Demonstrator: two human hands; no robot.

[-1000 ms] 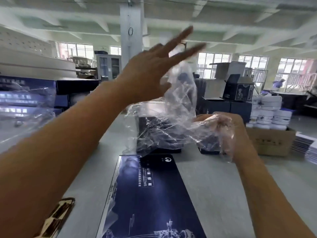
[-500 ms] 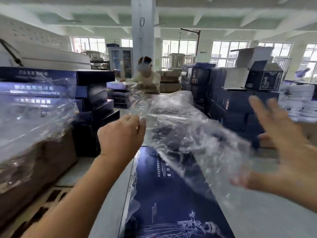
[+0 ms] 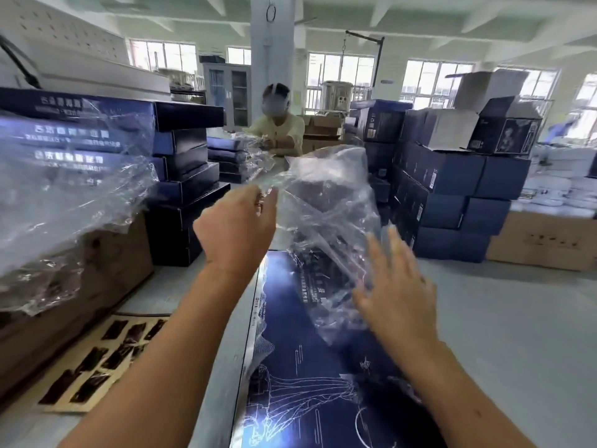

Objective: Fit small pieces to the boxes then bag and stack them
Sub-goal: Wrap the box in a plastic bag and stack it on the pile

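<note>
- Big windows and a white pillar [image 3: 273, 92] fill the back of this work room, and a grey table [image 3: 484, 334] runs away from the person.
- One long dark blue box [image 3: 307, 383] lies flat on the table, right in front of the person and under both hands.
- Its long side runs straight away from the person, toward the far end of the table.
- A clear bag [image 3: 329, 221] hangs in the air above the far part of the box.
- The left hand [image 3: 239, 227] pinches the top edge of the bag with curled fingers.
- The right hand [image 3: 397, 292] is loose, with straight, spread fingers. It holds nothing and is at the low part of the bag, but blur hides whether it touches.
- The bag slants from the left hand, up high, down to the right hand.
- I think this is the bagging step, and the box is not in the bag yet.
- I cannot tell which end of the bag is the open one.
- Next, I think the hands must find the mouth, spread it wide, and line it up with a short end of the box.
- Bagged boxes [image 3: 80, 140] sit stacked on the left, near a sheet of small dark pieces [image 3: 97, 360].
</note>
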